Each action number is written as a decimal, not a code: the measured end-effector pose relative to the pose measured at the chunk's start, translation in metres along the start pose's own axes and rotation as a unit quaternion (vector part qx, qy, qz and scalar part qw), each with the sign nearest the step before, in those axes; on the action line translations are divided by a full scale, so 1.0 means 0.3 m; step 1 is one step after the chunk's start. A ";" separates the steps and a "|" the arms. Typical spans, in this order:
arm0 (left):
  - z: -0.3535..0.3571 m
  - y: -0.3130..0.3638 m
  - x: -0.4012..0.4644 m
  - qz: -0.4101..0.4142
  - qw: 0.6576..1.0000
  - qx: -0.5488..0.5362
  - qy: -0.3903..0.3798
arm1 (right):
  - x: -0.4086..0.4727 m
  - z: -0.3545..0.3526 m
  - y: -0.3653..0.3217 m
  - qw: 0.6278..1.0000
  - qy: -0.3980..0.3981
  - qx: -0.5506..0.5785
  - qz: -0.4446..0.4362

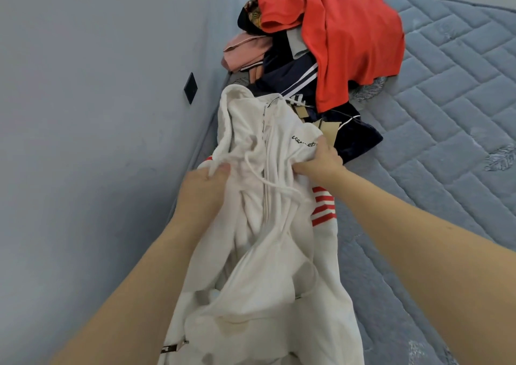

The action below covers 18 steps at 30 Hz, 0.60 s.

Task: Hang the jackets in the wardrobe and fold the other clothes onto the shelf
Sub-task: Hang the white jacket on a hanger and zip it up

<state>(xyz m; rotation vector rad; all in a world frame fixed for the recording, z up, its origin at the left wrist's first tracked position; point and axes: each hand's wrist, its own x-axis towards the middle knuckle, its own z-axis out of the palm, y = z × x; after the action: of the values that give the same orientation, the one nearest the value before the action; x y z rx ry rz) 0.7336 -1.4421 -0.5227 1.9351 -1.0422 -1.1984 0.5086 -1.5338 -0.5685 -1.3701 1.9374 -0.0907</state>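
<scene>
A white zip-up hooded jacket (262,241) with red sleeve stripes and black script on the chest stretches from the pile toward me. My left hand (202,187) grips its fabric left of the zipper. My right hand (321,160) grips the chest fabric right of the zipper. Beyond it lies a heap of clothes: a red garment (343,29) on top, a navy piece with white stripes (296,76) and a pink one (245,51) underneath. The wardrobe and shelf are out of view.
The clothes lie on a grey quilted mattress (446,90) that runs along a grey wall (97,113) on the left. A black square plate (190,88) is fixed on the wall near the pile.
</scene>
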 end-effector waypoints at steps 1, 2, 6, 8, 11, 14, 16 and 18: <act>0.001 0.013 0.015 -0.011 0.995 -0.095 0.016 | 0.010 -0.001 -0.001 0.999 0.003 0.031 0.025; -0.001 0.020 0.030 -0.043 0.980 -0.191 0.021 | 0.021 -0.003 0.000 0.996 0.005 0.071 0.049; -0.015 0.052 0.046 -0.120 0.930 -0.348 0.003 | 0.024 -0.006 0.000 0.960 0.017 0.261 0.095; -0.026 0.058 0.048 -0.157 0.915 -0.373 0.007 | 0.017 -0.005 0.003 0.966 0.025 0.245 0.082; -0.053 0.069 0.037 -0.166 0.855 -0.488 -0.059 | 0.011 -0.002 0.005 0.991 0.060 0.098 0.074; -0.049 0.099 0.001 -0.148 0.832 -0.519 -0.127 | -0.030 -0.008 0.023 0.994 0.108 0.000 0.020; -0.024 0.132 -0.027 -0.160 0.845 -0.483 -0.161 | -0.077 -0.027 0.050 0.991 0.130 0.014 -0.014; 0.001 0.181 -0.064 -0.180 0.872 -0.410 -0.199 | -0.131 -0.066 0.088 0.987 0.156 0.036 -0.032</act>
<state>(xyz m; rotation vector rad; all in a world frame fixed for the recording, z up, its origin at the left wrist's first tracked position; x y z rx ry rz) 0.7120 -1.4522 -0.4701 1.2363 -0.2235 -1.9117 0.4817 -1.4967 -0.5456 -1.4378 2.1192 -0.4247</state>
